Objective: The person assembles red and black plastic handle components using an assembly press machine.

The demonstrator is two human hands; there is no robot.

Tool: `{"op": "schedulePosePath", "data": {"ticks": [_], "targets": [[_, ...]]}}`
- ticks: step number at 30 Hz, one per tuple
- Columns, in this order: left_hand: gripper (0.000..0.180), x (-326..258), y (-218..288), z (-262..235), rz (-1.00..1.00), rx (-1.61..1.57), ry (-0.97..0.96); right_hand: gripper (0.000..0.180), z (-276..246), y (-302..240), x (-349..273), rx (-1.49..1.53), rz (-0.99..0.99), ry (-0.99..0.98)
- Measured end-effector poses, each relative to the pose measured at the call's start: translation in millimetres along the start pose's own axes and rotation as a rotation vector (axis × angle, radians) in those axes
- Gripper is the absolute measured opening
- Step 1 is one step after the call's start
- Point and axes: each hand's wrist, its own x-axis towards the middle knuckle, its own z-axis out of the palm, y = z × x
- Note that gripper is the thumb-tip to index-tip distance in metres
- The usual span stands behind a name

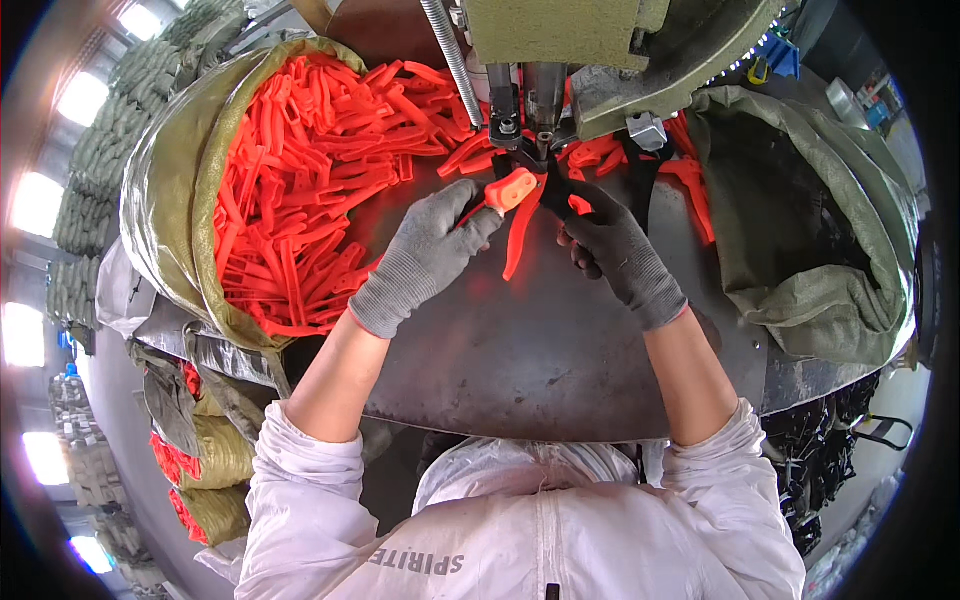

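Observation:
In a grey knit glove, my left hand [430,240] pinches an orange-red plastic piece [513,190] with a rounded, holed end, just under the machine's tool head [543,140]. My right hand [612,240], also gloved, is closed on a black plastic part [548,178] that reaches up to the tool head. A bit of orange-red shows at its fingers; much of what it holds is hidden. Between both hands, a curved orange-red handle [520,238] slants down, its upper end close to the tool. I cannot tell whether it is joined to the black part.
A large sack [180,190] on the left spills orange-red handles [300,190] onto the dark metal table [520,370]. More orange-red pieces [690,190] lie beside an open green sack [800,310] at right. Black parts [815,465] are heaped below the table's right edge.

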Motion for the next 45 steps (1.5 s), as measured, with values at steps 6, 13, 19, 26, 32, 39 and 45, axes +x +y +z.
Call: {"op": "schedulePosePath", "data": {"ticks": [6, 13, 19, 26, 32, 39, 45], "targets": [[0.03, 3, 14, 22, 0.1, -0.326, -0.044, 0.057, 9, 14, 0, 0.082, -0.099, 0.085], [0.035, 0, -29, 50, -0.252, -0.431, -0.081, 0.048, -46, 29, 18, -1.17, -0.749, 0.66], [0.042, 4, -34, 35, -0.261, -0.558, -0.033, 0.043, -71, 34, 28, -1.055, -0.674, 0.837], [0.034, 45, 2, 25, -0.139, -0.544, -0.08, 0.047, -24, -13, -4, 0.324, -0.225, 0.175], [0.029, 55, -5, 17, -0.264, -0.472, -0.111, 0.05, 3, -20, -4, 0.031, -0.204, 0.104], [0.025, 45, -11, 18, -0.288, -0.291, -0.116, 0.046, 2, 1, 19, 0.086, -0.139, 0.038], [0.024, -32, -36, -84, 0.047, 0.651, 0.235, 0.041, 3, 7, 19, 0.11, -0.131, 0.049]]}}
